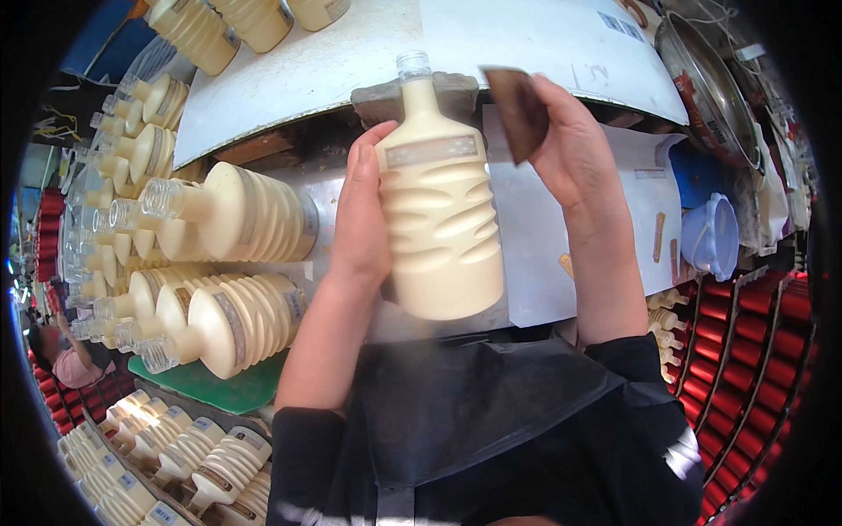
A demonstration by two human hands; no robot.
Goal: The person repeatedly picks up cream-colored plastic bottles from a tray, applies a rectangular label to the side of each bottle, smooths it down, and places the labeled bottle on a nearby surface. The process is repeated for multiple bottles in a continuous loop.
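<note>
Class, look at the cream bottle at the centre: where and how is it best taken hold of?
Probably cup the cream bottle by its grooved body, from the left: the grip can settle into the grooves, whereas the clear neck is slim and at the far end. The left hand lies along that side; the right hand holds a dark brown flat piece.
</note>
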